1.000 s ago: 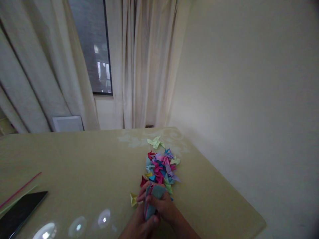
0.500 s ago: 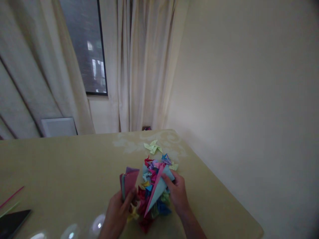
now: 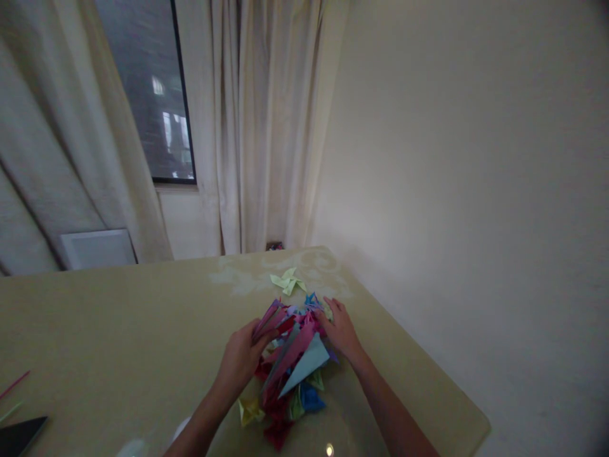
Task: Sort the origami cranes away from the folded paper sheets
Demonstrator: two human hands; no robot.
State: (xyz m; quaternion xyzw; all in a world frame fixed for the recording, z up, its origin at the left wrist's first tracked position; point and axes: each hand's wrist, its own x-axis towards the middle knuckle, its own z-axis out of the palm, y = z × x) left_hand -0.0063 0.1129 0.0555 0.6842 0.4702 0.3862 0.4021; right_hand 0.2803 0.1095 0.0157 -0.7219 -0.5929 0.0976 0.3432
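Observation:
A heap of folded paper pieces (image 3: 290,374) in pink, red, blue, purple and yellow lies on the beige table (image 3: 118,330). My left hand (image 3: 242,355) is closed on a stack of coloured paper sheets (image 3: 271,317) over the heap's left side. My right hand (image 3: 340,330) rests on the heap's far right edge, fingers stretched forward, beside a light blue sheet (image 3: 307,362) that lies across the heap. A separate pale green folded piece (image 3: 288,281) sits farther back on the table.
A dark flat device (image 3: 19,435) and thin pink and green sticks (image 3: 14,387) lie at the table's left near edge. Curtains (image 3: 257,127) and a window (image 3: 143,89) stand behind the table. A plain wall runs along the right.
Both hands have moved forward over the heap. The light blue sheet has left my right hand and lies on the heap. My left hand has carried its stack of sheets farther forward.

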